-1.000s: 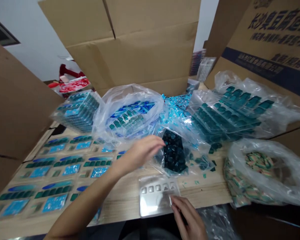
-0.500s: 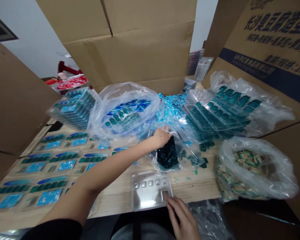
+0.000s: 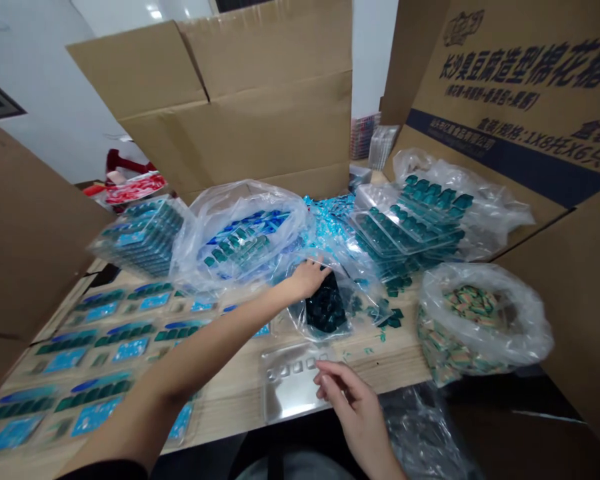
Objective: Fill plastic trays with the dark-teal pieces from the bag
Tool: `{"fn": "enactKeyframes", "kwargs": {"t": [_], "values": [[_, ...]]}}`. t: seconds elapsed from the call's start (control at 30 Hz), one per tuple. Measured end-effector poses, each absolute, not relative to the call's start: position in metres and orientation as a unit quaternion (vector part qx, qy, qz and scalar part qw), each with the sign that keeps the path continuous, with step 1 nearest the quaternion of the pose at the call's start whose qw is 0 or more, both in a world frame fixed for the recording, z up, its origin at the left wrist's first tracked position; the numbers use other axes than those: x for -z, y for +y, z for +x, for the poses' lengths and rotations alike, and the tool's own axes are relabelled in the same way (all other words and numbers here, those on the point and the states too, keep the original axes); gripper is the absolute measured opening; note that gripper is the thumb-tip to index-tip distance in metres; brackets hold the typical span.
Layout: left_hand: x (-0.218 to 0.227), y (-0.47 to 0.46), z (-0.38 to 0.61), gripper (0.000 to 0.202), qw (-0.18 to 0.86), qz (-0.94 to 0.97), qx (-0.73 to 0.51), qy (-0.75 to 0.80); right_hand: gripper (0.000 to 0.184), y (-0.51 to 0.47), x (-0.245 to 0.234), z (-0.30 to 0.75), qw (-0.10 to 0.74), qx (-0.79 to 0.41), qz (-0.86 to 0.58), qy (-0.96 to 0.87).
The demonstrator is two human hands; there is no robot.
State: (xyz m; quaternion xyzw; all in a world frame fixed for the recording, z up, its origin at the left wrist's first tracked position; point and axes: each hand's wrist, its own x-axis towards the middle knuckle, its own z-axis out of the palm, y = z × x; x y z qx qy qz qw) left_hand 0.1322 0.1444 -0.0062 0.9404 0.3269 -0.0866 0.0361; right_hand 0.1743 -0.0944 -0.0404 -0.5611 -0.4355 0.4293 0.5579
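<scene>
Cardboard carton flaps (image 3: pixel 220 113) stand open around a wooden surface (image 3: pixel 230 407), with bulging plastic bags (image 3: pixel 237 233) banked along the back, apparently to keep stock within reach. Printed blister cards (image 3: pixel 95 347) lie in rows at left. Mid-surface, the left hand (image 3: pixel 305 280) lays its fingers (image 3: pixel 314 268) over a clear bag of dark teal pieces (image 3: pixel 325 310); whether they grip, I cannot tell. Nearer the front edge, the right hand (image 3: pixel 353 407) holds its fingers (image 3: pixel 327 375) loosely open at a clear blister tray (image 3: pixel 290 387).

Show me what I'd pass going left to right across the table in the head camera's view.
Flat cards printed blue and green → clear plastic bag of blue-green trays → left hand → clear bag of dark green pieces → stacked clear trays of teal pieces → clear bag of multicoloured striped pieces
</scene>
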Motion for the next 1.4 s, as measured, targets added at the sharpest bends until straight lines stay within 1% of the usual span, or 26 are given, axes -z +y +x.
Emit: {"fn": "enactKeyframes", "kwargs": {"t": [0.17, 0.27, 0.33, 0.4, 0.43, 0.5, 0.6, 0.67, 0.73, 0.83, 0.87, 0.97, 1.07, 1.23, 1.4], "values": [[0.010, 0.145, 0.143, 0.032, 0.082, 0.936, 0.067, 0.335, 0.026, -0.099, 0.041, 0.165, 0.603, -0.463, -0.537, -0.365], [0.000, 0.147, 0.131, 0.023, 0.141, 0.942, 0.062, 0.299, 0.024, -0.100, 0.043, 0.166, 0.635, -0.516, -0.494, -0.296], [-0.012, 0.145, 0.118, 0.020, 0.188, 0.944, 0.053, 0.267, 0.028, -0.089, 0.038, 0.171, 0.669, -0.553, -0.442, -0.227], [-0.027, 0.139, 0.106, 0.023, 0.239, 0.941, 0.039, 0.237, 0.037, -0.070, 0.030, 0.178, 0.708, -0.580, -0.380, -0.136], [-0.034, 0.134, 0.100, 0.022, 0.263, 0.937, 0.034, 0.227, 0.040, -0.058, 0.025, 0.181, 0.714, -0.600, -0.349, -0.098], [-0.047, 0.124, 0.091, 0.024, 0.304, 0.928, 0.031, 0.212, 0.039, -0.032, 0.015, 0.185, 0.699, -0.649, -0.298, -0.040], [-0.057, 0.111, 0.080, 0.035, 0.407, 0.887, 0.019, 0.215, 0.035, -0.001, 0.006, 0.182, 0.671, -0.698, -0.249, -0.002], [-0.056, 0.107, 0.074, 0.037, 0.483, 0.841, 0.002, 0.243, 0.031, 0.012, 0.005, 0.178, 0.666, -0.705, -0.242, 0.010], [-0.051, 0.106, 0.069, 0.036, 0.510, 0.815, -0.016, 0.274, 0.024, 0.019, 0.007, 0.175, 0.668, -0.701, -0.249, 0.017], [-0.042, 0.108, 0.063, 0.030, 0.470, 0.837, -0.070, 0.270, 0.007, 0.021, 0.012, 0.173, 0.673, -0.692, -0.261, 0.013], [-0.040, 0.108, 0.061, 0.027, 0.447, 0.851, -0.099, 0.257, 0.004, 0.020, 0.014, 0.173, 0.675, -0.688, -0.266, 0.009], [-0.033, 0.106, 0.055, 0.020, 0.389, 0.876, -0.190, 0.212, 0.022, 0.014, 0.013, 0.173, 0.684, -0.673, -0.283, -0.011], [-0.030, 0.099, 0.048, 0.019, 0.400, 0.859, -0.239, 0.213, 0.029, 0.006, 0.009, 0.172, 0.689, -0.657, -0.303, -0.039], [-0.026, 0.085, 0.041, 0.017, 0.518, 0.773, -0.270, 0.249, 0.032, -0.002, 0.004, 0.174, 0.687, -0.640, -0.334, -0.079], [-0.021, 0.077, 0.041, 0.026, 0.656, 0.650, -0.279, 0.263, 0.033, -0.007, 0.003, 0.176, 0.677, -0.634, -0.356, -0.110]]}}
